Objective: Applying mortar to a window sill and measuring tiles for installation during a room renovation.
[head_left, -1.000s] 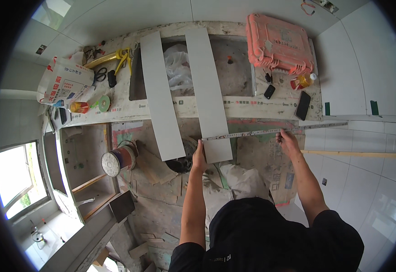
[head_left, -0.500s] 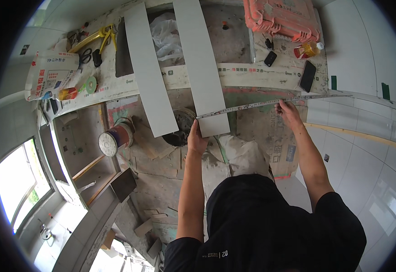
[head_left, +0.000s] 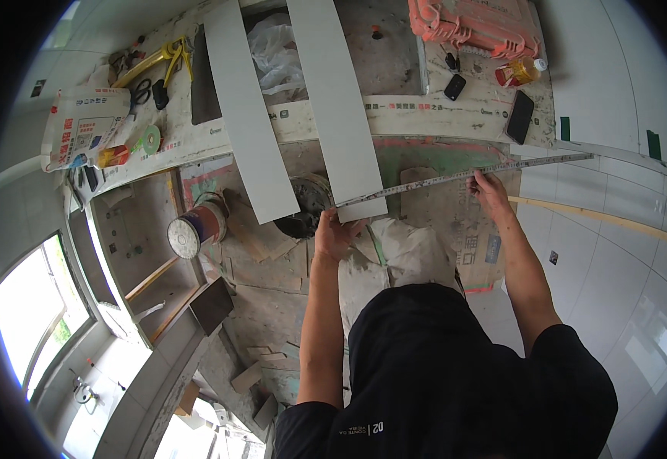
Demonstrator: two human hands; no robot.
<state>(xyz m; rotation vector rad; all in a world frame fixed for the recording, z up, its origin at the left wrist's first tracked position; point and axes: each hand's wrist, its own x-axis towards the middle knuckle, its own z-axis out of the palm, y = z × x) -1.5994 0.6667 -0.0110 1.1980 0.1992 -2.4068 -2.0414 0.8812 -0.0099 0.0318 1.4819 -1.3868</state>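
Observation:
A long, narrow grey strip with dark marks along it (head_left: 417, 183) stretches between my hands, its far end reaching past the right one toward the wall. My left hand (head_left: 333, 236) is closed on its left end, beside the near end of a pale flat panel (head_left: 341, 107). Some of the left fingers are hidden by the panel and strip. Farther along, my right hand (head_left: 491, 197) pinches the strip from below with bent fingers. A second pale panel (head_left: 253, 122) lies parallel on the left. Both rest across the counter opening and jut over its front edge.
Below the panels stands a dark bucket (head_left: 295, 226), with another round bucket (head_left: 186, 237) to its left. The counter (head_left: 456, 111) carries an orange case (head_left: 475, 27), a phone (head_left: 520, 117), a drink bottle (head_left: 518, 73), a yellow caulking gun (head_left: 154, 61) and scissors (head_left: 141, 92).
The strip has turned slightly, so its right end shows broader. Its left end and my left hand have shifted a little toward me. Both hands keep hold of it.

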